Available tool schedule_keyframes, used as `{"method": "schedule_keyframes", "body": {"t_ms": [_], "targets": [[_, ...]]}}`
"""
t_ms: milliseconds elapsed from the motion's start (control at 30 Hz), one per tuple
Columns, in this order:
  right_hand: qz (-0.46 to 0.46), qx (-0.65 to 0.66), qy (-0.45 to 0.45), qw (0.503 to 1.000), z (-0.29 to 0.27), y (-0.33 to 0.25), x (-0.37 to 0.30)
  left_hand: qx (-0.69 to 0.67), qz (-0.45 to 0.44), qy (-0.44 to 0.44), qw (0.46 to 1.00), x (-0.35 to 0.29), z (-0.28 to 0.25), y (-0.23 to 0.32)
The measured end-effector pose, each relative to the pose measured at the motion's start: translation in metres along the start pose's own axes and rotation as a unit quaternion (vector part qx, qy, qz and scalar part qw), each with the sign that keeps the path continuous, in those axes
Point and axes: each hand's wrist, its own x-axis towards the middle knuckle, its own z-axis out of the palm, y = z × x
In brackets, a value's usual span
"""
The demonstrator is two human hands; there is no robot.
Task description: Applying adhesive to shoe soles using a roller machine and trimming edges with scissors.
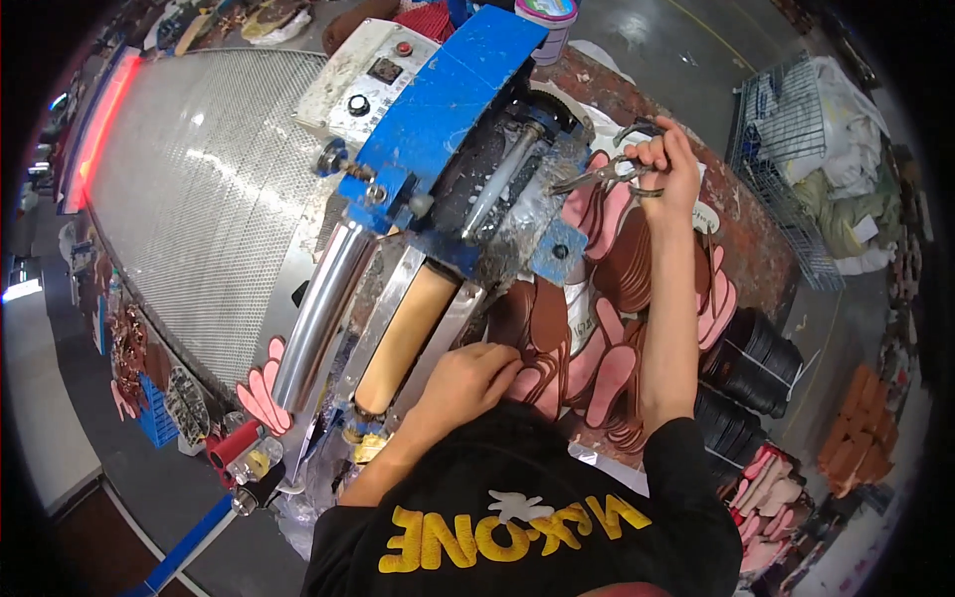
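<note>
My right hand [668, 171] is raised over the far part of the bench, closed around metal scissors [600, 177]. The blades point left toward the blue machine's gear end, and the scissors hang above stacks of shoe insoles. My left hand [470, 383] rests near the machine's front side, fingers curled, with nothing visible in them. Beside its fingertips lie pink-topped insoles [538, 386] and brown insoles [549, 316]. More pink insoles [611, 383] fan out between my arms. The tan roller [408, 338] of the machine is just left of my left hand.
A mesh conveyor [214, 179] with a glowing red end stretches left of the shiny steel roller [323, 313]. Pink insoles [265, 388] lie at its near edge. A control box [368, 75] stands behind. At right are bundled black stacks [751, 360] and a wire cage [786, 159] with sacks.
</note>
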Motion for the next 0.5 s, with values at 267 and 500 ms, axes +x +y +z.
{"method": "schedule_keyframes", "body": {"t_ms": [267,500], "targets": [[0.065,-0.033,-0.053,0.996,-0.006,0.004,0.048,0.034,0.001,-0.001,0.999,0.013,0.015,-0.034],[0.091,-0.020,-0.070,0.993,-0.011,0.013,0.045,0.099,0.064,-0.015,0.993,0.009,0.009,-0.040]]}}
